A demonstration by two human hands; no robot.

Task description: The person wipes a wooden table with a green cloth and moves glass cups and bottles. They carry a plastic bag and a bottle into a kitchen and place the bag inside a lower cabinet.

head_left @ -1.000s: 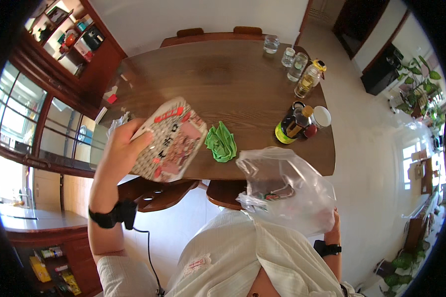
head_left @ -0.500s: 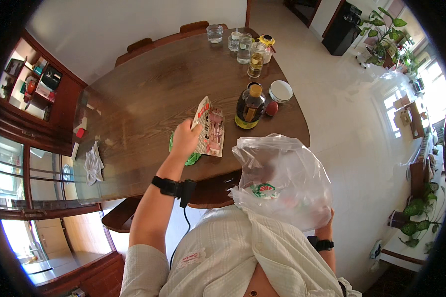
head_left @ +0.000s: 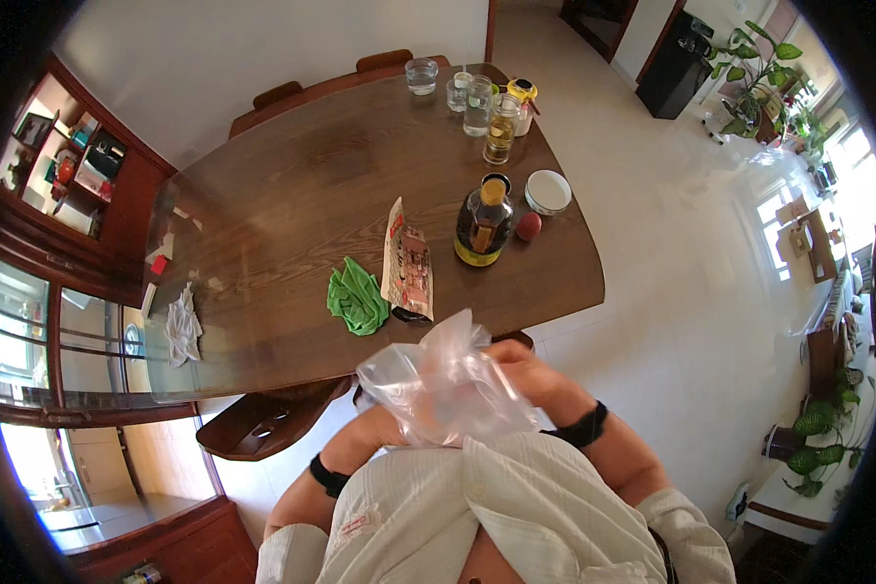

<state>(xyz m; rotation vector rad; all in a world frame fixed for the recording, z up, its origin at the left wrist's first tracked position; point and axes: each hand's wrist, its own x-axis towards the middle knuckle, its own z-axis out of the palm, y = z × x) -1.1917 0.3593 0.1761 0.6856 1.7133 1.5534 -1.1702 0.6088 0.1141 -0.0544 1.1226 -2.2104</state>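
Observation:
A clear plastic bag (head_left: 438, 394) is bunched up in front of my chest, just off the table's near edge. My right hand (head_left: 524, 370) has its fingers bent around the bag's right side. Crumpled plastic covers most of my left hand (head_left: 387, 420), so its fingers are hidden. Beyond the bag, a printed paper packet (head_left: 409, 268) stands upright on the table. A crumpled green plastic bag (head_left: 358, 300) lies to the left of that packet. What the clear bag contains cannot be made out.
Right of the packet stands a dark sauce bottle (head_left: 482, 229), beside a small red round thing (head_left: 529, 227) and a white bowl (head_left: 548, 192). Several glasses and jars, including an oil jar (head_left: 499, 136), line the table's far right. White crumpled tissue (head_left: 183, 326) lies at left.
My left hand has let go of the packet, now standing on the table, and moved down to the clear bag. The bag has shifted left and looks more crumpled. The green bag is uncovered.

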